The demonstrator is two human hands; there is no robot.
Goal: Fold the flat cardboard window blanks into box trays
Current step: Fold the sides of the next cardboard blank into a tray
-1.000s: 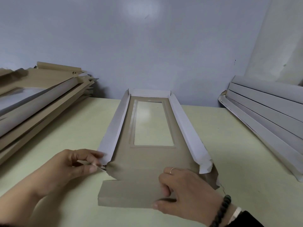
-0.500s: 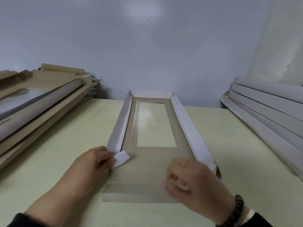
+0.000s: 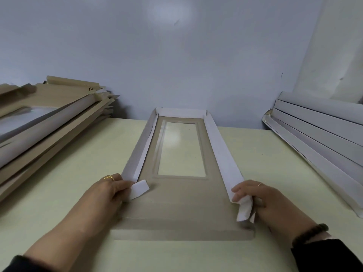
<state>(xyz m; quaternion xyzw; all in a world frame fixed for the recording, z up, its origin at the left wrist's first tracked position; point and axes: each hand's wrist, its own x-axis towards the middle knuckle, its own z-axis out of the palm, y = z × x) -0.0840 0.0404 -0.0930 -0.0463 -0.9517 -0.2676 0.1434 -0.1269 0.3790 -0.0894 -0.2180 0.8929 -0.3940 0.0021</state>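
A long brown cardboard blank (image 3: 180, 201) with a clear window (image 3: 180, 152) lies lengthwise on the table. Its two long white-faced side walls and the far end wall stand raised. My left hand (image 3: 106, 195) grips the near end of the left wall (image 3: 137, 156), and a small white corner tab (image 3: 139, 190) sticks inward past its fingers. My right hand (image 3: 255, 195) grips the near end of the right wall (image 3: 222, 156), where another white tab (image 3: 245, 211) points toward me. The near end flap (image 3: 180, 230) lies flat.
A pile of brown window blanks (image 3: 45, 122) is stacked at the left against the wall. A slanting stack of white folded trays (image 3: 322, 138) leans at the right. The pale green table (image 3: 275, 173) runs to a blue-grey wall behind.
My right hand left the middle of the near panel and went right to take the right wall's near end. My left hand stays at the left wall, its tab folded inward.
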